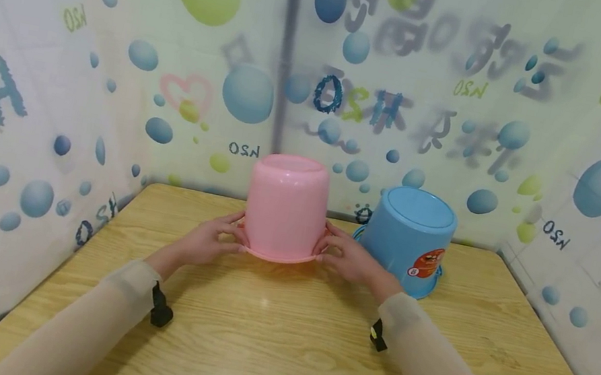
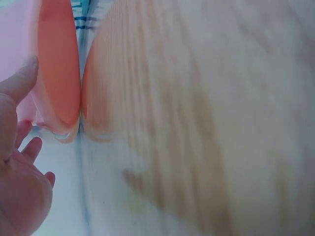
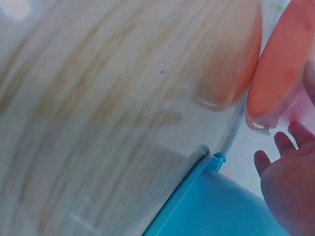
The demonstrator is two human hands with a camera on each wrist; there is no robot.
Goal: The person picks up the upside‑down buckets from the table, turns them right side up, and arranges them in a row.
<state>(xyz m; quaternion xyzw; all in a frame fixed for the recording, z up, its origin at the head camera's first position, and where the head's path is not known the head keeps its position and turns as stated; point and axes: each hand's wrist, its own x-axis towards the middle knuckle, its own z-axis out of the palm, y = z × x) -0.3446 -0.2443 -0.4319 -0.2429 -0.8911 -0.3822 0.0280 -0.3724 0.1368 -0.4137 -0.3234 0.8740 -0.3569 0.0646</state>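
A pink bucket stands upside down near the back of the wooden table. Its rim's near side is raised off the tabletop, so the wrist views show its orange-looking inside. My left hand holds the left side of the rim, thumb toward the front and the other fingers behind. On the opposite side my right hand grips the rim in the same way. Just right of that hand is a blue bucket, also upside down, with a red label. Part of its rim is hidden behind the right wrist.
The wooden table runs up to a patterned curtain behind the buckets. More of this printed cloth hangs at the left and right sides. Black straps sit on both wrists.
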